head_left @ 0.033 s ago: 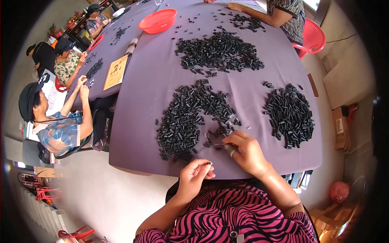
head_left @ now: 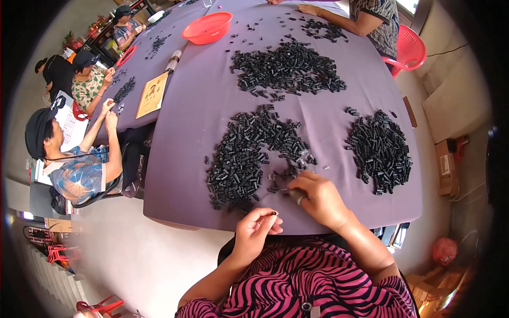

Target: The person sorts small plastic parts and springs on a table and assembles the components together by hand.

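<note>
At the near table edge my left hand (head_left: 253,230) is closed in a pinch, with a small black cylindrical piece (head_left: 274,213) showing at its fingertips. To its right, my right hand (head_left: 321,200) reaches down to the cloth, thumb and fingers drawn together over a few loose pieces (head_left: 273,189); what they hold, if anything, is hidden. A curved heap of small black cylindrical pieces (head_left: 233,169) lies just beyond both hands. Tiny clear bits (head_left: 306,156) are scattered at its right end. Another pile of black pieces (head_left: 379,153) rests farther right.
Across the purple tablecloth (head_left: 180,159) lies a large far pile of black pieces (head_left: 289,66). Beyond it stand a red basin (head_left: 207,29) and a yellow booklet (head_left: 152,95). People sit along the left, the nearest in a blue patterned shirt (head_left: 79,175); another person's arm (head_left: 339,20) rests at the far right.
My right hand has shifted very slightly left over the loose pieces. My left hand keeps its pinch in nearly the same place.
</note>
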### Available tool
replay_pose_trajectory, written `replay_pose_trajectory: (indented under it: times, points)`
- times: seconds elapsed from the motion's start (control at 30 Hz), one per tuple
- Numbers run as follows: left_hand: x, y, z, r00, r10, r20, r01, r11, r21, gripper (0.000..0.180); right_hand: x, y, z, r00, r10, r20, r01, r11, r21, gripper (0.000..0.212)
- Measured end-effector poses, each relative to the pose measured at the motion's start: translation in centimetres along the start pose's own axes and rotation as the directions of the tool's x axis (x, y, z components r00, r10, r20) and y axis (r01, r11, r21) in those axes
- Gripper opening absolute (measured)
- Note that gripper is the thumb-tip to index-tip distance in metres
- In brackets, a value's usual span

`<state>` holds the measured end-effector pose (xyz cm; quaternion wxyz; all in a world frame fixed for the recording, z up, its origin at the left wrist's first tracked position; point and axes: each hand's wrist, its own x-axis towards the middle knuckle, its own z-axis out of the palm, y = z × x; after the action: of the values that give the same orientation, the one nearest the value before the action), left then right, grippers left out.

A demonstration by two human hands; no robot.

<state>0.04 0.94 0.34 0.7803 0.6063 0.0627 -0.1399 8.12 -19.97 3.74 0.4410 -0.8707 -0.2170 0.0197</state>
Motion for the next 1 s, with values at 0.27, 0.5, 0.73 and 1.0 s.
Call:
replay_pose_trajectory:
  times: [0.27,0.5,0.73,1.0]
  points:
    - [0.3,0.0,-0.9,0.997,0.075,-0.016,-0.075,0.996,0.040,0.018,2.1,-0.1,3.3,0.993,-0.095,0.071,0.115,0.912,-0.394,0.018]
    - [0.3,-0.4,-1.3,0.998,0.058,0.006,-0.058,0.998,0.029,0.020,2.1,0.2,1.4,0.990,-0.031,0.136,0.057,0.980,-0.192,0.028]
    - [0.0,-0.9,-1.4,0.996,0.079,0.052,-0.081,0.996,0.034,0.021,2.3,0.6,-0.6,0.998,-0.012,0.069,0.019,0.994,-0.104,0.031]
    - [-0.1,-1.0,-1.5,0.992,0.107,0.065,-0.110,0.992,0.053,0.020,2.2,-0.1,0.8,0.988,-0.089,0.124,0.123,0.947,-0.298,0.023]
